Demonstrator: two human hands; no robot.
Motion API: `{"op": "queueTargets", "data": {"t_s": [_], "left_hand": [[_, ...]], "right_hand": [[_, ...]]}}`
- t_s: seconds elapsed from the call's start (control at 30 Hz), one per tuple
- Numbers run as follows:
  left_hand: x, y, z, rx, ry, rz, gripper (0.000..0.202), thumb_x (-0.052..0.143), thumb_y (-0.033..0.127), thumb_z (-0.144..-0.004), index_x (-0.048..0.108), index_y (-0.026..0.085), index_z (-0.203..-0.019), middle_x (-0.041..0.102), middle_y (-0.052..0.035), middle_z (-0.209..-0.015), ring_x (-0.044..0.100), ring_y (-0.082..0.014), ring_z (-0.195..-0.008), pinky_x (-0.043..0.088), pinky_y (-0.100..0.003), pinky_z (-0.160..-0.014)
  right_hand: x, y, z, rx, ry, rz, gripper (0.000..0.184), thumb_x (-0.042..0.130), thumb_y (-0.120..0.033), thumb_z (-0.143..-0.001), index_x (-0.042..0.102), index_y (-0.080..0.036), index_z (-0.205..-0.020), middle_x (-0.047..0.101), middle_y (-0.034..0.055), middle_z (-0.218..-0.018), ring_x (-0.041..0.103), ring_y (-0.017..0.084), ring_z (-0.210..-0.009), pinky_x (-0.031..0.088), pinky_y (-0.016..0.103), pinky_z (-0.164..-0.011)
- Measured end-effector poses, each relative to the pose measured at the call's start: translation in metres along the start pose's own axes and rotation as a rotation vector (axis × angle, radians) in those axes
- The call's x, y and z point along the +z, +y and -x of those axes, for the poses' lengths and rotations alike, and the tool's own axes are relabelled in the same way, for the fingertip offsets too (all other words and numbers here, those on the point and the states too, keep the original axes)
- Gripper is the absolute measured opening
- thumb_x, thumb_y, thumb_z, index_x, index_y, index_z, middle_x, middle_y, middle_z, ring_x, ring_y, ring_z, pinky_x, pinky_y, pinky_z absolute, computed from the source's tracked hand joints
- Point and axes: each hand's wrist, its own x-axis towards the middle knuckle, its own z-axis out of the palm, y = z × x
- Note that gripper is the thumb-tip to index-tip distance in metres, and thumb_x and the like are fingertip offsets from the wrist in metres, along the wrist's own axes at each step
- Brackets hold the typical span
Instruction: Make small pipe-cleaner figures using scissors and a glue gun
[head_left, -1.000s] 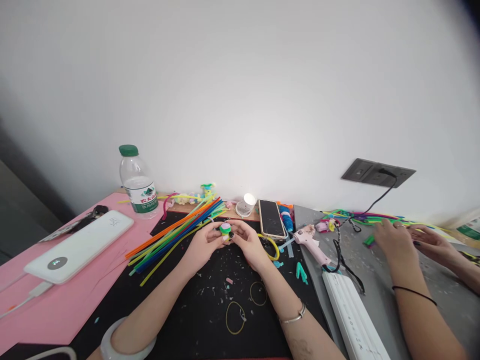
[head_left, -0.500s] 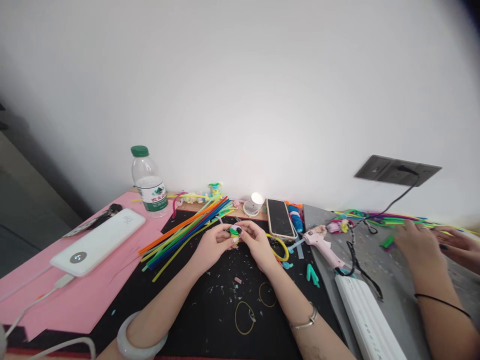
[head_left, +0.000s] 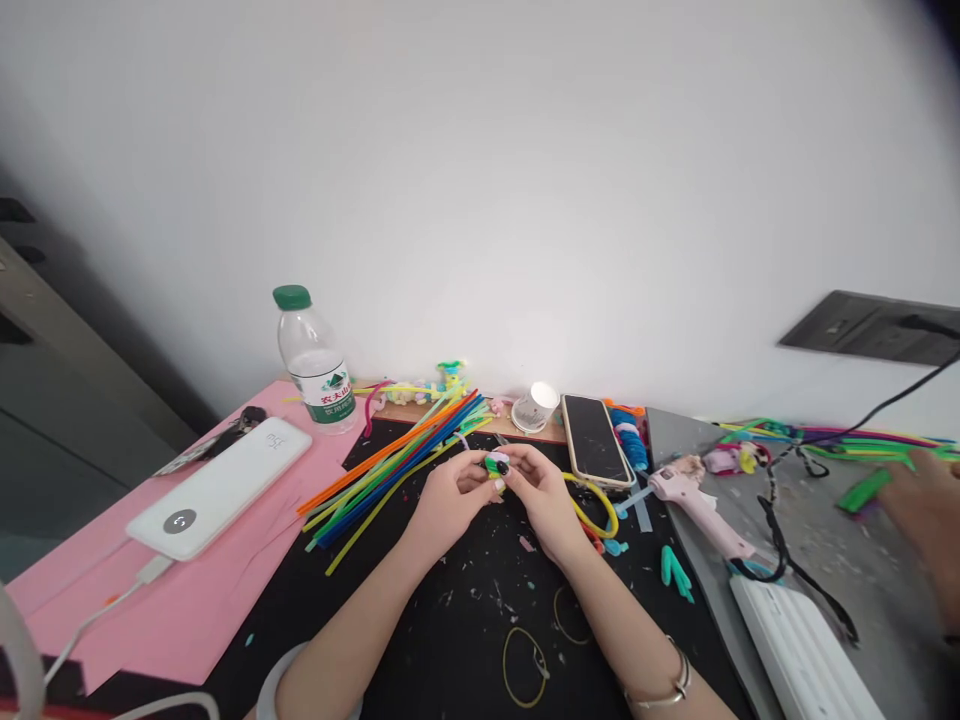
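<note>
My left hand (head_left: 450,503) and my right hand (head_left: 546,495) meet over the black mat (head_left: 420,620), fingers pinched together on a small green, yellow and pink craft piece (head_left: 495,465). A fan of colourful pipe cleaners (head_left: 390,462) lies just left of my hands. A yellow loop (head_left: 600,505) rests to the right of my right hand, and two thin wire rings (head_left: 525,668) lie nearer me on the mat.
A water bottle (head_left: 315,365), white power bank (head_left: 221,487) on pink paper, phone (head_left: 595,440), small white cup (head_left: 534,408), pink glue gun (head_left: 701,505) with black cord, white power strip (head_left: 806,655). Another person's hand (head_left: 926,520) works at the far right among pipe cleaners.
The view has swung left, so everything sits further right in the picture. My hands keep pinching the craft piece, turning it slightly. The other person's hands have slid toward the right edge.
</note>
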Motion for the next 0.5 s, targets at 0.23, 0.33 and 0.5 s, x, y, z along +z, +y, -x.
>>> {"op": "queueTargets", "data": {"t_s": [0.23, 0.33, 0.5], "left_hand": [[-0.015, -0.002, -0.005, 0.083, 0.326, -0.242, 0.027, 0.057, 0.029, -0.076, 0.063, 0.015, -0.099, 0.07, -0.0062, -0.083, 0.067, -0.0195, -0.073, 0.053, -0.032, -0.072], [-0.023, -0.008, -0.007, 0.12, 0.384, -0.498, 0.023, 0.055, 0.027, -0.076, 0.065, 0.019, -0.095, 0.067, -0.0032, -0.073, 0.062, -0.0185, -0.062, 0.049, -0.031, -0.064], [-0.028, -0.022, -0.008, 0.188, 0.311, -0.748, 0.032, 0.061, 0.025, -0.07, 0.065, 0.022, -0.102, 0.068, -0.0062, -0.086, 0.058, -0.0193, -0.06, 0.044, -0.031, -0.058]], "right_hand": [[-0.002, 0.005, -0.001, -0.034, 0.147, -0.062, 0.024, 0.067, -0.031, -0.079, 0.06, -0.02, -0.1, 0.068, 0.0061, -0.101, 0.062, 0.019, -0.093, 0.049, 0.028, -0.073], [-0.002, 0.008, -0.001, -0.054, 0.182, -0.026, 0.025, 0.066, -0.027, -0.078, 0.058, -0.02, -0.101, 0.066, 0.0065, -0.103, 0.061, 0.019, -0.096, 0.05, 0.031, -0.078], [-0.001, 0.008, -0.001, -0.077, 0.197, 0.039, 0.025, 0.066, -0.024, -0.077, 0.056, -0.02, -0.099, 0.064, 0.0064, -0.1, 0.061, 0.019, -0.096, 0.049, 0.034, -0.086]]}}
